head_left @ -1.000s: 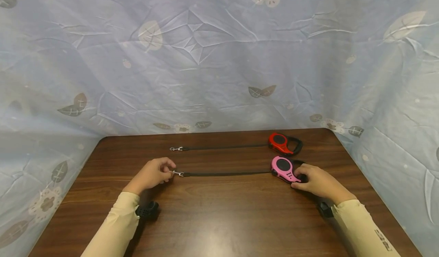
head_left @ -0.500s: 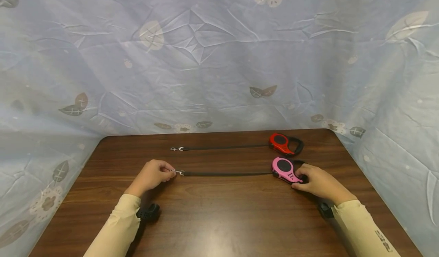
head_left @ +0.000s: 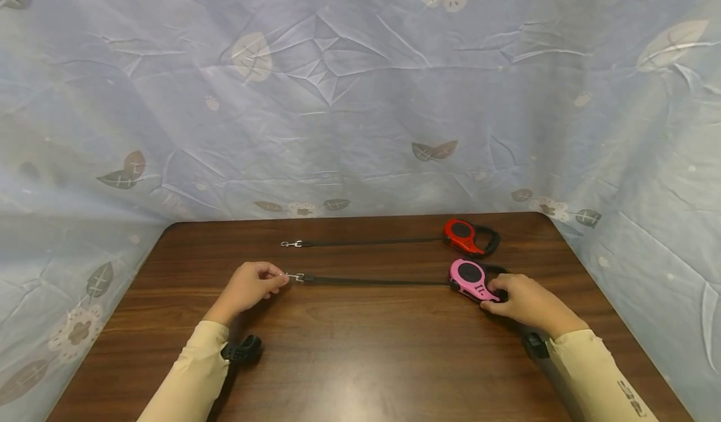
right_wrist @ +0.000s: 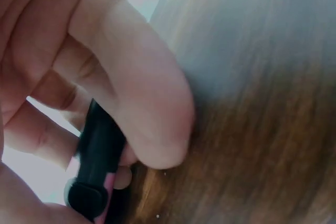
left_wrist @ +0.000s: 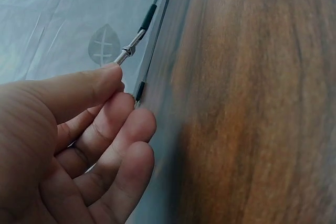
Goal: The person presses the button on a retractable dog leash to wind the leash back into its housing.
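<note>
Between thumb and fingers, my left hand [head_left: 251, 288] pinches the silver clip [head_left: 295, 277] of the nearer leash; the left wrist view shows this clip [left_wrist: 126, 53] rising from the fingertips. Its black strap [head_left: 377, 281] runs nearly straight to the pink leash case [head_left: 469, 276] on the right. My right hand [head_left: 524, 298] grips that case at its black handle, thumb at the near side. In the right wrist view, fingers curl around the black part [right_wrist: 100, 145] and hide much of it.
Behind lies a red leash case [head_left: 460, 235] with a black handle, its strap [head_left: 372, 242] stretched left to a silver clip [head_left: 291, 244]. The brown table [head_left: 360, 340] meets a patterned cloth [head_left: 360, 128] at its back edge.
My left hand has closed on the clip and lifted it slightly, and the strap's left end has risen with it. My right hand keeps its grip on the pink case.
</note>
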`<state>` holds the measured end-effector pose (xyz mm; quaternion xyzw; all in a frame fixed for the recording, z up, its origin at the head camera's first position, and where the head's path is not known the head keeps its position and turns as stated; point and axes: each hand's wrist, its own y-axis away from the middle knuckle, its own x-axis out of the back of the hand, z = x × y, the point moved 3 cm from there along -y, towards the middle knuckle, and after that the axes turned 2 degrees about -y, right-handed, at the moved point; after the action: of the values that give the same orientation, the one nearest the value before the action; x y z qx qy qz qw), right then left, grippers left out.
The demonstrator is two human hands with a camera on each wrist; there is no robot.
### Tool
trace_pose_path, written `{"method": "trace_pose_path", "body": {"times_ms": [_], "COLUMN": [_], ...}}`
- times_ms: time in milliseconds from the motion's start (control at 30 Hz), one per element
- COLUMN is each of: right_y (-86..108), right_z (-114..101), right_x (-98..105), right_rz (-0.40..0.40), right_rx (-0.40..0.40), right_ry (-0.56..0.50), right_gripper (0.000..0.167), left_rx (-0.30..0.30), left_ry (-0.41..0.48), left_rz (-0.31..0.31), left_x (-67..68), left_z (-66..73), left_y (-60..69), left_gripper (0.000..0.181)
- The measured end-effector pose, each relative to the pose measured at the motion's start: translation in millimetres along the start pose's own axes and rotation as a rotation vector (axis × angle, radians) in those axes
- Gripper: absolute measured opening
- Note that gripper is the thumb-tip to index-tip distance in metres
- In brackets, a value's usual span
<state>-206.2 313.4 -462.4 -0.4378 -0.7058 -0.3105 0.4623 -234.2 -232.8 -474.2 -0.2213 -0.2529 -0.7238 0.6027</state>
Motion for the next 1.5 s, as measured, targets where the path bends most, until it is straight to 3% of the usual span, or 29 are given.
{"method": "trace_pose_path", "body": {"times_ms": [200,300,467,600,900,1200,1500], "right_y": [2.9,4.4,4.6,4.2,7.2,11.1,9.1], "right_z": [-1,-1,0,1,-1,1,-1], "right_x": [2,2,3,3,10,12,15], "right_rz": [-0.011,-0.039,-0.078,-0.074,0.065,0.227,0.260], "right_rx": [0.013,-0.027,-0.084,-0.043,0.088,0.169,0.124], "right_ry": [-0.005,-0.055,-0.154,-0.137,0.030,0.077,0.059], "right_gripper": [0.023,0.032,0.028,0.023,0.028,0.017,0.028], "left_rx": [0.009,0.001,-0.006,-0.003,-0.008,-0.013,-0.015], "left_ry": [0.003,0.002,0.009,0.007,0.016,0.057,0.085], "left_rz": [0.005,0.008,0.012,0.016,0.016,0.003,-0.001], "left_x": [-1.1,-1.4,-1.5,-1.2,-2.8,-1.9,-0.3], "left_z": [-0.8,-0.8,-0.1,0.8,-1.2,0.3,3.4], "left_y": [-1.2,-1.3,-0.6,-1.0,-2.1,-3.8,-4.3], "left_gripper": [0.020,0.021,0.023,0.024,0.022,0.025,0.027]}}
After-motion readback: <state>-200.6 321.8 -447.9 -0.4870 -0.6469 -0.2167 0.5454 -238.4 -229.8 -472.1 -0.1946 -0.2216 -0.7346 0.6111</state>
